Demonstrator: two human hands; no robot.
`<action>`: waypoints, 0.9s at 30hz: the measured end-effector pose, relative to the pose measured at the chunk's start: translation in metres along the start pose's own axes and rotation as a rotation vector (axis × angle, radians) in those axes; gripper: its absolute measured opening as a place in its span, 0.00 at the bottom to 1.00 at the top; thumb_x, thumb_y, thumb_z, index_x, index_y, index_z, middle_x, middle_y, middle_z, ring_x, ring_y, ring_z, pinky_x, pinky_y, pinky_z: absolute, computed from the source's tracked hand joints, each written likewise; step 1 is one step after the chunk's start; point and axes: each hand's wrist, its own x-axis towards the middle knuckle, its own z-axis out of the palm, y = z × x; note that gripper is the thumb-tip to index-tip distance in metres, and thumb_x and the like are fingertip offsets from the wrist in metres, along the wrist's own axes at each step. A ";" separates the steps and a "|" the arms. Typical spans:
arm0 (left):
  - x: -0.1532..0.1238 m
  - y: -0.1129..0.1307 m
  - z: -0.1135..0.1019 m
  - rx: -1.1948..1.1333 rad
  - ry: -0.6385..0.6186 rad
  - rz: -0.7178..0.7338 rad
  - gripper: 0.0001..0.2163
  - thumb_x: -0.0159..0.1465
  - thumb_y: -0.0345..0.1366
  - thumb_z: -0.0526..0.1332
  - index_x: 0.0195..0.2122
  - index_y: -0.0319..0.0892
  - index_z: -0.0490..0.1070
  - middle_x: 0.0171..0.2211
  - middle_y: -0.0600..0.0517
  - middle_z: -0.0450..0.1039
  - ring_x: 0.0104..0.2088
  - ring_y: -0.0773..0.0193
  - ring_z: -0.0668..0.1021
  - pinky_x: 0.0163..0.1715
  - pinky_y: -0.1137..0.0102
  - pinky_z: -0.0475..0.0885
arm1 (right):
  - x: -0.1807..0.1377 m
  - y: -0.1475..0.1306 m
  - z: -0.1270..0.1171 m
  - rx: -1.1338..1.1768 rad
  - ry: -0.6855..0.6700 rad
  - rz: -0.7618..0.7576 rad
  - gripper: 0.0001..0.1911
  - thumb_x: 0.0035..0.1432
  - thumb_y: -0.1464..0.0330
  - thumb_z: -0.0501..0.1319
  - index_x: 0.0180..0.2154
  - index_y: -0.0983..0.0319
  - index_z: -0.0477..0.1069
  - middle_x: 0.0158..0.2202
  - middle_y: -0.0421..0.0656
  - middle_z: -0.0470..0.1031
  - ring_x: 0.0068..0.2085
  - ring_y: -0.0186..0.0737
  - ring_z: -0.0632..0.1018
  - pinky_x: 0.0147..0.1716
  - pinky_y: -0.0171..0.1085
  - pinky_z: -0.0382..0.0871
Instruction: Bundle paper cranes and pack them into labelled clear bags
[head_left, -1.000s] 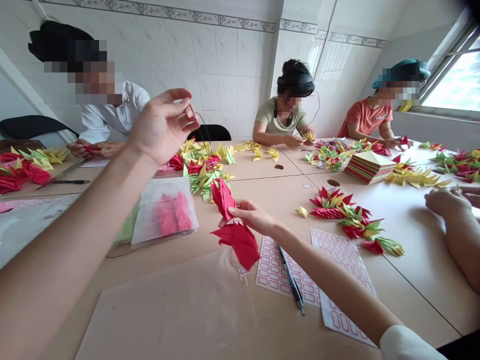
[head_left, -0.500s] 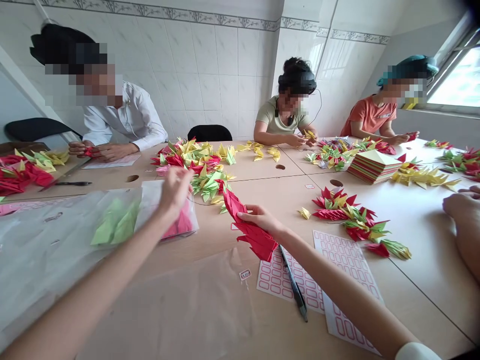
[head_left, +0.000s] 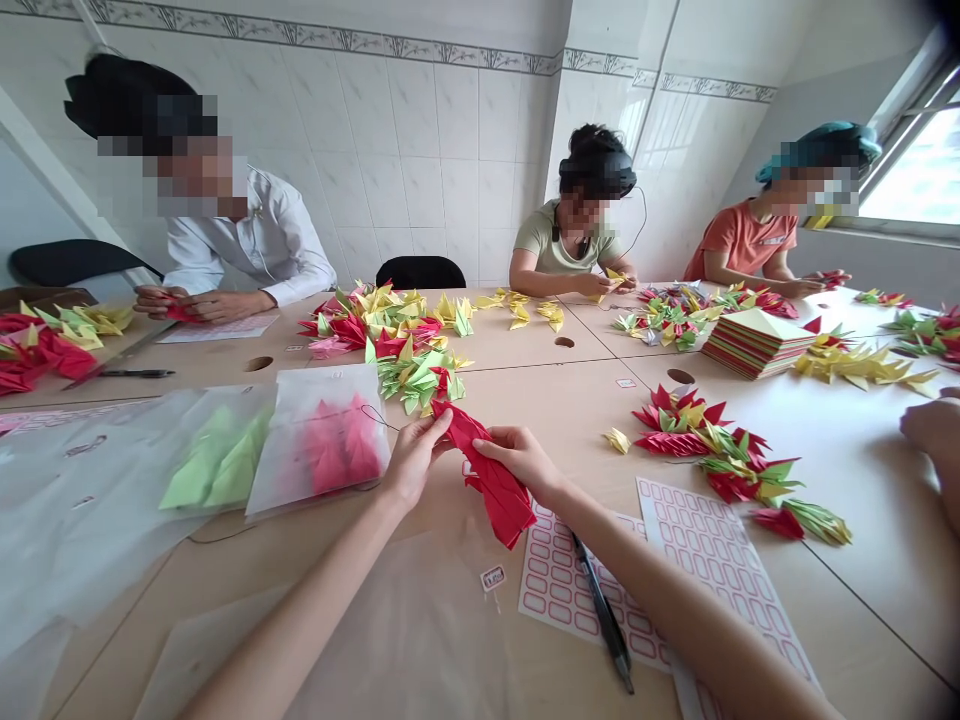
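Note:
Between my hands, above the table, is a bunch of red folded paper cranes (head_left: 496,500), pressed flat against each other. My right hand (head_left: 523,462) grips it around the middle, thumb on top. The upper left end is pinched between the thumb and fingers of my left hand (head_left: 418,455). A thin dark thread (head_left: 375,412) curves beside my left hand, over a clear bag (head_left: 271,470) with pink folded paper inside. Just beyond my hands lies a heap of green, yellow and red paper cranes (head_left: 416,375).
Label sheets (head_left: 720,560) and a pen (head_left: 606,620) lie by my right forearm. Clear plastic (head_left: 405,610) is under my arms. Bagged green folded paper (head_left: 217,465) lies left. Strung cranes (head_left: 739,460) and a paper stack (head_left: 759,340) are right. Several people sit around the table.
My left hand has come down and right from beside the crane heap and taken hold of the red cranes' upper end. My right hand still holds them, slightly lower in view.

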 end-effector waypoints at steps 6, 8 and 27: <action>0.002 -0.015 -0.006 -0.031 0.053 0.093 0.09 0.54 0.40 0.64 0.27 0.38 0.75 0.28 0.51 0.74 0.30 0.66 0.73 0.32 0.71 0.71 | 0.000 0.008 0.001 0.157 0.040 0.075 0.20 0.43 0.57 0.66 0.33 0.66 0.70 0.27 0.42 0.75 0.25 0.35 0.74 0.27 0.36 0.70; 0.003 -0.018 -0.008 -0.037 0.085 0.113 0.09 0.54 0.39 0.64 0.27 0.38 0.75 0.26 0.51 0.73 0.28 0.67 0.73 0.30 0.72 0.71 | 0.001 0.009 0.002 0.176 0.042 0.091 0.19 0.44 0.58 0.66 0.33 0.66 0.69 0.26 0.41 0.74 0.25 0.35 0.74 0.27 0.36 0.71; 0.002 -0.019 -0.014 -0.152 0.179 0.053 0.09 0.52 0.40 0.65 0.23 0.39 0.72 0.21 0.55 0.70 0.21 0.71 0.69 0.20 0.76 0.65 | 0.004 0.011 0.001 -0.001 -0.023 0.062 0.16 0.46 0.58 0.64 0.32 0.65 0.72 0.25 0.38 0.69 0.23 0.30 0.68 0.25 0.33 0.68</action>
